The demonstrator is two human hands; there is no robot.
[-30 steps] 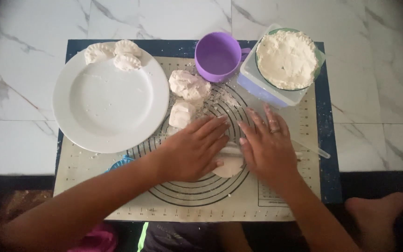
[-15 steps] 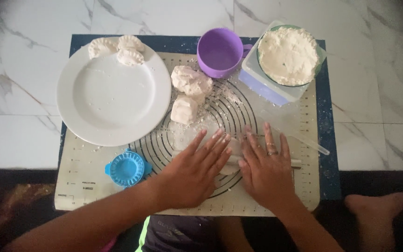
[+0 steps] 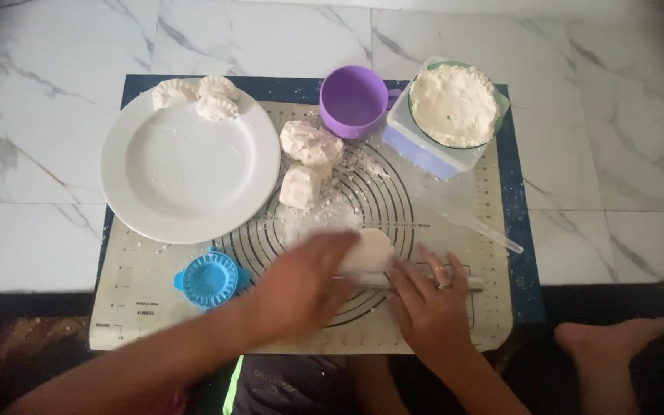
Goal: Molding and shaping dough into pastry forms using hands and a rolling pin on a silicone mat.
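Both hands lie flat, palms down, on a thin rolling pin [image 3: 455, 282] near the mat's front edge. Left hand [image 3: 301, 288] is blurred, fingers spread and unclenched, pressing the pin's left part; it grips nothing. Right hand [image 3: 428, 303] is also flat, fingers extended over the pin, a ring [image 3: 445, 286] on one finger; the pin's right end sticks out past it. Just beyond the fingers, a flattened dough disc [image 3: 368, 250] lies on the mat [image 3: 155, 307], touching the pin, partly covered by the left hand. Mat is beige with printed concentric circles and a dark blue border, lying on a marble floor [image 3: 40, 192]. Blue round dumpling press [image 3: 209, 278] sits left of the left hand, apart from it. A bare foot [image 3: 609, 342] shows at the lower right, off the mat. Farther back, two dough lumps [image 3: 307, 161] lie at mat centre, touching each other, with loose flour around. White plate [image 3: 186, 165] sits left of them, with shaped dumplings [image 3: 197, 96] on its far rim. Purple cup [image 3: 353, 100] stands behind the lumps. Bowl of filling [image 3: 455, 104] rests on a pale box [image 3: 424, 150] at the far right.
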